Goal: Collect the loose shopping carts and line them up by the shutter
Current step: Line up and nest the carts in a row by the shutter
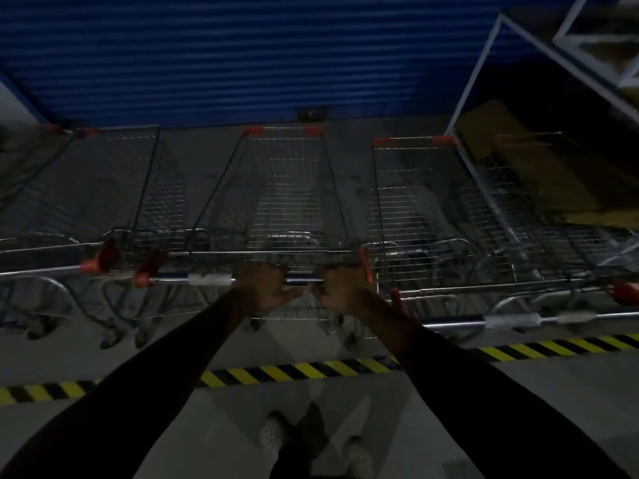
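Your shoes (273, 433) are at the bottom of the view on the grey floor (518, 409), and both dark sleeves (173, 375) stretch forward over the yellow-black tape (294, 371) that runs across the floor between you and the carts.

Left hand (264, 286) and right hand (340, 288) are side by side on the handle (304, 281) of the middle cart (287, 188). The fingers (266, 269) of both hands are curled over the bar, so you're gripping it with both. Both hands are toward the right end of the handle, and a white label (209, 280) is wrapped round it further left.

The middle cart points nose-first at the blue shutter (242, 57), its front edge close to the shutter's bottom. It's too dark to tell if they touch. It stands between a left cart (138, 188) and a right cart (415, 202), all facing the same way and pretty tight together at the handle end. The right cart's handle sits nearer to you than the one you're holding. More wire baskets show past both neighbours, but they're dim and blurry.

Off to the right there's a white rack (477, 70) with a brown box (501, 133) behind it.
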A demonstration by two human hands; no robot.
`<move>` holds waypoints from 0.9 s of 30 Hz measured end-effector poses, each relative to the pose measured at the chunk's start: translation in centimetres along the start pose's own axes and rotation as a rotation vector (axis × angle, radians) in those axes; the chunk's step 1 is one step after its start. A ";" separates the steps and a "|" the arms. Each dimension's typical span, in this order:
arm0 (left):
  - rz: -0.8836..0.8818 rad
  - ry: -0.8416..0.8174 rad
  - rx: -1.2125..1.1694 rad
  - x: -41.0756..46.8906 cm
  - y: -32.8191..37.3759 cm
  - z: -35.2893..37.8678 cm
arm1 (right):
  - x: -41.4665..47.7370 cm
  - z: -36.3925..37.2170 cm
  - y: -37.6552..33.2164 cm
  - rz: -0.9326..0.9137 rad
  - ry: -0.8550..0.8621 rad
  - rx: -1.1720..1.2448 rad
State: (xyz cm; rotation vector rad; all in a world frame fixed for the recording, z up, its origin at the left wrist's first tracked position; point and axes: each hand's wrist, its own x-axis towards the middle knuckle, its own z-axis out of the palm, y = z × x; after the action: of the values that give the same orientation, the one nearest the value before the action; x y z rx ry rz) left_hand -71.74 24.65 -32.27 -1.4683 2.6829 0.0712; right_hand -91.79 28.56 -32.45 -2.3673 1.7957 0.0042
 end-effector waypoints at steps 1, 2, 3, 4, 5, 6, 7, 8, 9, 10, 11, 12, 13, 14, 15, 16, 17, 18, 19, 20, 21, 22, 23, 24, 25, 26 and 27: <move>0.010 0.012 -0.030 0.0 0.0 0.3 | -0.3 0.0 0.4 -0.023 0.014 0.087; 0.013 0.030 -0.056 -0.2 0.2 0.3 | -0.6 -0.2 0.7 -0.035 0.020 0.182; 0.020 0.044 -0.067 -0.2 0.4 0.3 | -1.0 -0.2 1.2 -0.052 0.035 0.273; 0.032 0.054 -0.060 0.0 0.8 0.4 | -1.6 -0.5 1.7 -0.066 0.089 0.342; 0.051 0.063 -0.069 0.2 1.4 0.5 | -2.0 -0.5 2.4 -0.079 0.172 0.388; 0.060 0.069 -0.076 0.4 2.2 0.5 | -2.5 -0.6 3.1 -0.085 0.254 0.410; 0.076 0.085 -0.085 0.6 3.0 0.5 | -3.2 -0.6 4.1 -0.095 0.316 0.426; 0.082 0.090 -0.090 0.9 3.8 0.5 | -3.8 -0.8 5.2 -0.082 0.356 0.456; 0.095 0.106 -0.091 1.2 4.6 0.6 | -4.5 -1.0 6.2 -0.061 0.378 0.483; 0.087 0.108 -0.087 1.5 5.4 0.6 | -5.4 -1.3 7.2 -0.020 0.385 0.486; 0.075 0.111 -0.086 1.8 6.0 0.6 | -6.2 -1.5 8.2 0.016 0.409 0.471; 0.042 0.092 -0.092 2.0 6.7 0.3 | -6.9 -1.7 9.2 0.042 0.432 0.445; 0.023 0.058 -0.091 2.4 7.2 0.3 | -7.6 -1.7 10.2 0.062 0.444 0.414; 0.009 0.021 -0.073 2.5 7.7 0.0 | -8.4 -1.9 10.9 0.088 0.435 0.388; -0.003 -0.012 -0.057 2.6 7.9 0.0 | -9.2 -1.6 11.6 0.110 0.416 0.362; -0.017 -0.038 -0.049 2.7 8.0 -0.1 | -10.0 -1.5 12.1 0.127 0.405 0.329; -0.025 -0.048 -0.053 2.5 8.0 0.0 | -10.8 -1.2 12.7 0.148 0.392 0.301; -0.031 -0.044 -0.043 2.4 8.0 0.1 | -11.5 -0.9 13.2 0.174 0.375 0.269; -0.030 -0.036 -0.027 2.2 7.9 0.2 | -12.2 -0.7 13.4 0.200 0.348 0.237; -0.034 -0.040 -0.001 2.1 7.8 0.3 | -12.8 -0.6 13.3 0.230 0.302 0.196; -0.029 -0.045 0.016 2.0 7.8 0.3 | -13.2 -0.3 13.3 0.246 0.253 0.139; -0.034 -0.066 0.029 1.9 7.9 0.3 | -13.5 -0.1 13.1 0.264 0.198 0.089; -0.037 -0.085 0.034 1.8 8.0 0.3 | -13.5 0.1 13.0 0.275 0.174 0.051; -0.040 -0.111 0.034 1.6 8.1 0.2 | -13.5 -0.1 12.9 0.290 0.173 0.023; -0.036 -0.134 0.016 1.5 8.2 0.3 | -13.3 -0.2 12.9 0.305 0.181 0.010; -0.030 -0.148 0.011 1.2 8.2 0.4 | -13.1 -0.3 12.8 0.324 0.182 0.012; -0.019 -0.146 0.006 1.0 8.3 0.5 | -13.0 -0.3 12.8 0.340 0.181 0.020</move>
State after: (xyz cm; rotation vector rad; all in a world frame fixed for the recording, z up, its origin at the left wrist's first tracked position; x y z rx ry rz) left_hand -79.19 28.33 -32.85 -1.4271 2.5519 0.1624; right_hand -107.60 37.58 -32.51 -2.0768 2.2494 -0.1886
